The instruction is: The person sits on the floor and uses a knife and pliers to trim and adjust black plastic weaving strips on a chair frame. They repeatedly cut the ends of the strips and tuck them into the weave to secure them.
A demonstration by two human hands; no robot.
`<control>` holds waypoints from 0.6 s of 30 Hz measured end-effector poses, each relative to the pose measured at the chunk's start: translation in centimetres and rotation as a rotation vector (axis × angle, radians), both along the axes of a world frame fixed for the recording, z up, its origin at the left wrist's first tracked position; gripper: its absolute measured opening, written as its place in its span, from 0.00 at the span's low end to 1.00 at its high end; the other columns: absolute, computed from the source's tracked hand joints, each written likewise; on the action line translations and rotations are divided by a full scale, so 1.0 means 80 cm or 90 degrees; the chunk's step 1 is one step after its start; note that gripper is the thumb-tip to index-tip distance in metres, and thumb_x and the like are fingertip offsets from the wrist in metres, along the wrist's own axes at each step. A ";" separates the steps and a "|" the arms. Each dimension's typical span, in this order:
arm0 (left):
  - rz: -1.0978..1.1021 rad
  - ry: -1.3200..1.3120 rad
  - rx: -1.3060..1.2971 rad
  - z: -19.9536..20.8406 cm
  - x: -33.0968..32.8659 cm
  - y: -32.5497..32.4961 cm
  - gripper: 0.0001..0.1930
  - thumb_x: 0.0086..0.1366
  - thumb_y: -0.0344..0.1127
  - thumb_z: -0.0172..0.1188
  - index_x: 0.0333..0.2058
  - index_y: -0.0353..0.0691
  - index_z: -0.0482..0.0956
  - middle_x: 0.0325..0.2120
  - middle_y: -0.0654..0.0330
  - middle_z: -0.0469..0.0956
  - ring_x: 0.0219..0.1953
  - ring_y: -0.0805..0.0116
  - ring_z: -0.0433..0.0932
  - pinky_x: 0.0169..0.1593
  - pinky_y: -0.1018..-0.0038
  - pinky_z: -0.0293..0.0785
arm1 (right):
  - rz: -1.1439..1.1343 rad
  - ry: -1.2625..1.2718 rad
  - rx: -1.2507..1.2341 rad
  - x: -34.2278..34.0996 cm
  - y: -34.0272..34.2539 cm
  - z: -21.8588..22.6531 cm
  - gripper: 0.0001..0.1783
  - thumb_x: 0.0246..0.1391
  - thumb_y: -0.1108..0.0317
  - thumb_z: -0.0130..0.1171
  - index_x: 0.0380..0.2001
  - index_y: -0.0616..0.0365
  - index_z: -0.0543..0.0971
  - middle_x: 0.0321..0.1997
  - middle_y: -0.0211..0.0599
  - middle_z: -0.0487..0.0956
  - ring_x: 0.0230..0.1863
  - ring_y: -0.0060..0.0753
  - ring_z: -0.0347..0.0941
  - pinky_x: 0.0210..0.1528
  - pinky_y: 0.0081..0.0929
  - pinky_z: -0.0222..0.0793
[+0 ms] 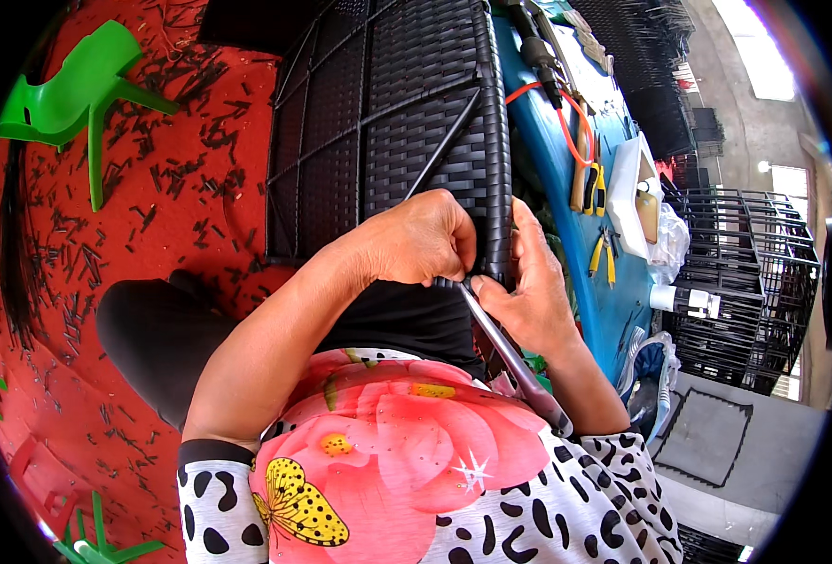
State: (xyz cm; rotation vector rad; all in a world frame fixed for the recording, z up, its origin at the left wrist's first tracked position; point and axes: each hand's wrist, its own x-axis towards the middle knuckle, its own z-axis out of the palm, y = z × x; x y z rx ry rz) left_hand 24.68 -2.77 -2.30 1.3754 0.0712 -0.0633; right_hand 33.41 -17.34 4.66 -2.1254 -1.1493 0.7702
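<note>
A black woven plastic-rattan panel (407, 136) stands in front of me, its near corner between my hands. My left hand (416, 240) is closed in a pinch at the bottom rail beside that corner, on a black rattan strip (510, 362). This strip runs from the corner back toward my right side; the fingertips partly hide where it meets the rail. My right hand (536, 291) grips the corner from the right, thumb near the strip's start and fingers along the outside of the wrapped edge (497, 160).
A blue table (613, 310) at right bears yellow-handled pliers (604, 258), a power tool (540, 56) with an orange cord and a white tray (630, 211). Black frames (745, 273) stand beyond. Black scraps litter the red floor (190, 226) around a green chair (87, 89).
</note>
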 end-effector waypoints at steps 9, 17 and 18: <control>0.143 -0.197 -0.140 -0.044 -0.030 -0.032 0.11 0.46 0.12 0.55 0.29 0.31 0.78 0.33 0.56 0.74 0.35 0.70 0.75 0.38 0.79 0.71 | 0.070 -0.099 0.135 -0.005 -0.016 -0.012 0.35 0.39 0.81 0.59 0.55 0.62 0.65 0.52 0.47 0.72 0.52 0.38 0.70 0.52 0.28 0.65; 0.303 -0.280 0.039 -0.040 -0.046 -0.056 0.13 0.47 0.14 0.56 0.32 0.34 0.78 0.33 0.57 0.74 0.35 0.67 0.76 0.39 0.77 0.71 | 0.075 -0.117 0.121 -0.004 -0.017 -0.014 0.31 0.39 0.80 0.60 0.52 0.63 0.68 0.50 0.47 0.72 0.51 0.41 0.71 0.52 0.27 0.65; 0.321 -0.273 0.054 -0.039 -0.046 -0.058 0.13 0.47 0.14 0.56 0.32 0.34 0.78 0.33 0.57 0.74 0.35 0.67 0.76 0.39 0.77 0.71 | 0.076 -0.115 0.122 -0.004 -0.017 -0.015 0.31 0.39 0.81 0.60 0.51 0.63 0.68 0.50 0.47 0.72 0.51 0.42 0.71 0.52 0.27 0.65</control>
